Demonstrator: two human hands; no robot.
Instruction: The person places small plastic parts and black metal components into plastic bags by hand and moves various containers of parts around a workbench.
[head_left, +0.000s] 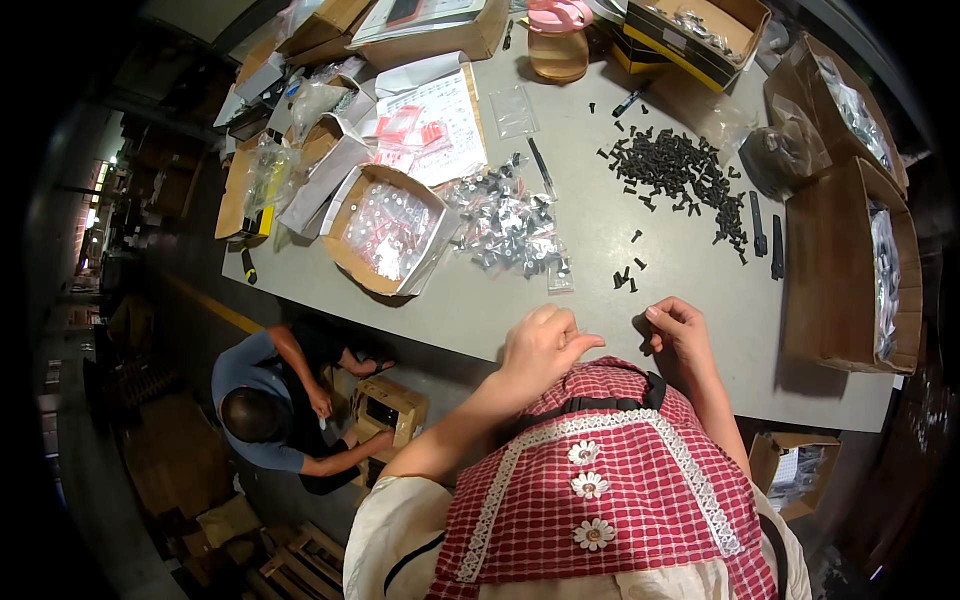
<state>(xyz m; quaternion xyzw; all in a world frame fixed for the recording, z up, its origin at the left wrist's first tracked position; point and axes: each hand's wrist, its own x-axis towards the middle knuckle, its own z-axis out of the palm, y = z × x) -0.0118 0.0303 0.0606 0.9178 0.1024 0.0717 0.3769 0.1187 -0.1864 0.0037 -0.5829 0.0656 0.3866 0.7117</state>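
My left hand (545, 345) is at the table's near edge, its fingers curled and its thumb stretched toward the right; whatever lies inside the curl is hidden. To its right, my right hand (679, 330) has thumb and fingertips drawn together, and anything between them is too small to make out. A few loose black screws (628, 277) lie on the grey table just beyond my hands. Farther off spreads a large pile of black screws (672, 165). Left of it sits a heap of small clear bags with dark and silver parts (510, 225).
An open carton of small bags (385, 228) stands left of the heap. Tall cartons (845, 270) line the right edge, beside black pens or cutters (758, 225). At the back is a pink-lidded jar (557, 45). A person (265, 400) crouches on the floor at left by a carton.
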